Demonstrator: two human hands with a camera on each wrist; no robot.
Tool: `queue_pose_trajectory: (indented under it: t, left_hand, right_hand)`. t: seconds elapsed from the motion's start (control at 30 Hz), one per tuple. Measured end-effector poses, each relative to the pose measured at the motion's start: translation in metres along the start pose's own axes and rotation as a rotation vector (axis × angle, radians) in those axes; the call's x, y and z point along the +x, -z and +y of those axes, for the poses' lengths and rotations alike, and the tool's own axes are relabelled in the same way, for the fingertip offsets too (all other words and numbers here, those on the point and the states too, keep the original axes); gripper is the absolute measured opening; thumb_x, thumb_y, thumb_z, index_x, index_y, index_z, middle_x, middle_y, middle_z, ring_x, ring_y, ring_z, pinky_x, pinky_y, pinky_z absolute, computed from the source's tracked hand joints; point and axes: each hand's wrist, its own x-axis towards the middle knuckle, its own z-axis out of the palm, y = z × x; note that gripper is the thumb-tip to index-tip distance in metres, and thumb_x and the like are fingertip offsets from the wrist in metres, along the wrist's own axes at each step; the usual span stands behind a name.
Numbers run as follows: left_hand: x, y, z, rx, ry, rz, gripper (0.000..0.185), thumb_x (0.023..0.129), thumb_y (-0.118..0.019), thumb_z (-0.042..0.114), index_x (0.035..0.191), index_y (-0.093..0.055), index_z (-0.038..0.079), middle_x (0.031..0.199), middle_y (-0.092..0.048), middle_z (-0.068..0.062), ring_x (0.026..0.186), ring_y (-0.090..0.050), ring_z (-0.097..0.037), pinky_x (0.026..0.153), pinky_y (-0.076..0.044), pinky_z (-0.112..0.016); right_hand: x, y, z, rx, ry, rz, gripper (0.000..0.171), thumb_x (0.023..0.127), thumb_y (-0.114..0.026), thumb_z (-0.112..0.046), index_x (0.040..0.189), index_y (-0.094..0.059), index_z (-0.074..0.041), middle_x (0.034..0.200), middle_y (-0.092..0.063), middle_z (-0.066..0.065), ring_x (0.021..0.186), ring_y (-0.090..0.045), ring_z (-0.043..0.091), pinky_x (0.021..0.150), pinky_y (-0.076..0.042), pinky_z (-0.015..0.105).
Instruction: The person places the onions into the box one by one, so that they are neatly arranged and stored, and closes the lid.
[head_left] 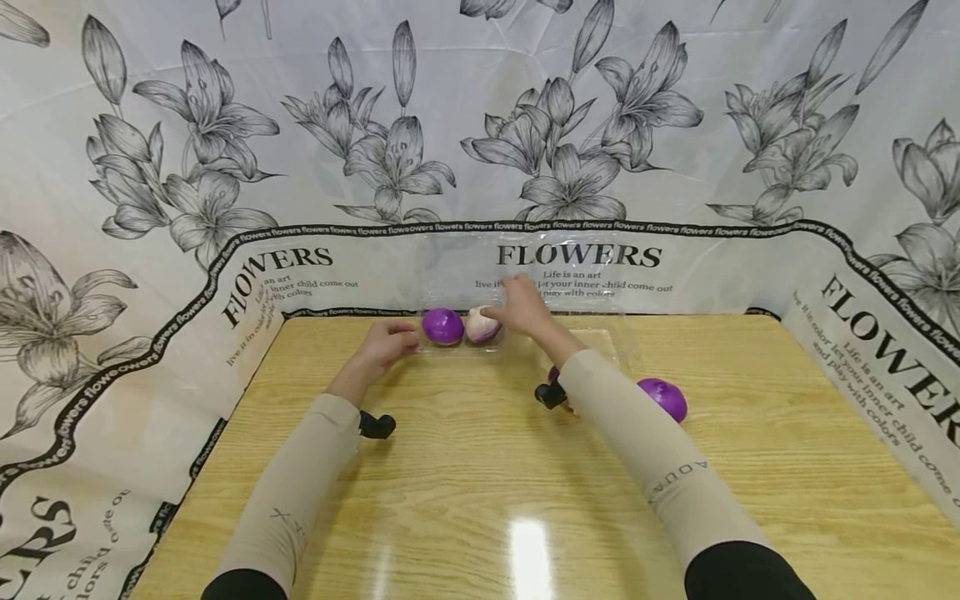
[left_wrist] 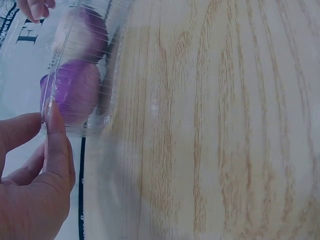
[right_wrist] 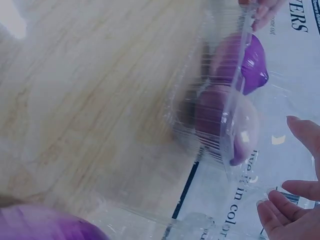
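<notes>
A clear plastic container stands at the back of the table with two purple-and-white, onion-like bulbs inside. The left one shows a purple side; its neighbour shows mostly white. My left hand pinches the container's rim at the left end, thumb on one side and fingers on the other. Beyond the container's right end is my right hand, thumb spread from loosely bent fingers. In the right wrist view its fingertips lie right at the edge of some clear plastic.
Another purple bulb rests on the table beside my right forearm, and one more is mostly hidden behind that sleeve. Clear plastic lies to the container's right. A flower-printed cloth rises behind the wooden table.
</notes>
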Motion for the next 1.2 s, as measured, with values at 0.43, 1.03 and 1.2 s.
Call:
queue_pose_trajectory:
  t: [0.43, 1.03, 1.2]
  left_hand:
    - [-0.001, -0.001, 0.0, -0.015, -0.007, -0.009, 0.042, 0.1, -0.054, -0.007, 0.14, -0.044, -0.018, 0.112, -0.055, -0.017, 0.091, -0.065, -0.023, 0.105, -0.056, -0.04]
    - [0.001, -0.001, -0.002, -0.017, -0.009, 0.006, 0.04, 0.099, -0.055, -0.009, 0.137, -0.048, -0.017, 0.111, -0.056, -0.017, 0.098, -0.067, -0.03, 0.104, -0.057, -0.041]
    - [0.001, 0.001, -0.002, -0.009, -0.005, 0.008, 0.04, 0.099, -0.054, -0.008, 0.138, -0.047, -0.016, 0.112, -0.055, -0.017, 0.099, -0.066, -0.031, 0.106, -0.056, -0.042]
  right_hand:
    - [0.018, 0.008, 0.007, 0.172, -0.019, 0.088, 0.055, 0.107, -0.048, -0.021, 0.149, -0.037, 0.013, 0.149, -0.046, 0.032, 0.138, -0.045, 0.044, 0.119, -0.041, 0.052]
    - [0.033, 0.018, 0.005, 0.288, -0.146, 0.037, 0.067, 0.108, -0.045, -0.029, 0.159, -0.02, 0.007, 0.161, -0.03, 0.027, 0.149, -0.029, 0.041, 0.126, -0.029, 0.051]
    - [0.035, 0.019, 0.004, 0.293, -0.137, 0.028, 0.066, 0.108, -0.046, -0.03, 0.158, -0.023, 0.005, 0.16, -0.033, 0.026, 0.148, -0.032, 0.041, 0.125, -0.031, 0.051]
